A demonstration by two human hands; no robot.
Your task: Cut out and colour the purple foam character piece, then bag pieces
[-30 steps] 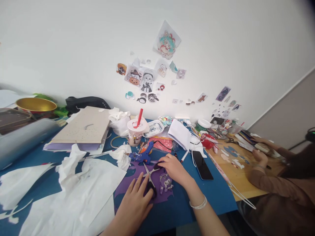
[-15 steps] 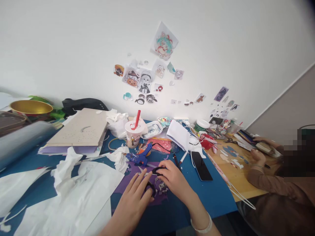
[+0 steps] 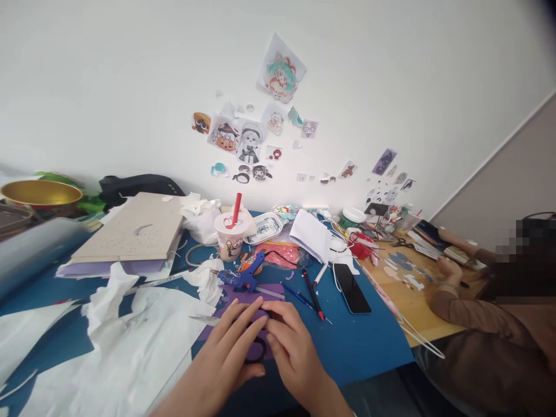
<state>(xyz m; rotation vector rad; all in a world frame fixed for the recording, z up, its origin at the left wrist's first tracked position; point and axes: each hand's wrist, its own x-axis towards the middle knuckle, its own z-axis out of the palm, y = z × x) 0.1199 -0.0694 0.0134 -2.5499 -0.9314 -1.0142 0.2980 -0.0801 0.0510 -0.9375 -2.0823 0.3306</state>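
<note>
Scissors with black handles (image 3: 257, 351) lie under my two hands, a blade pointing left past my left knuckles. My left hand (image 3: 223, 353) reaches over them with fingers long and close together, its thumb below a handle loop, so it is round the scissors. With bent fingers, my right hand (image 3: 293, 347) closes on the handle side, meeting my left fingertips; its exact grip is partly hidden. Beneath is a purple sheet (image 3: 271, 292) with cut edges, on a blue table (image 3: 347, 347). A blue glue gun (image 3: 243, 278) lies just beyond my hands.
White crumpled paper (image 3: 143, 324) covers the left side. Behind stand a cup with a red straw (image 3: 230, 237) and a board (image 3: 130, 231) on papers. Pens (image 3: 313, 292) and a phone (image 3: 351, 289) lie right. Further right, a person's arm (image 3: 464, 307) rests on a wooden table.
My hands have come together, and the scissors have shifted left and turned. The dark patterned piece seen between my hands before is now hidden or gone. The view has shifted slightly.
</note>
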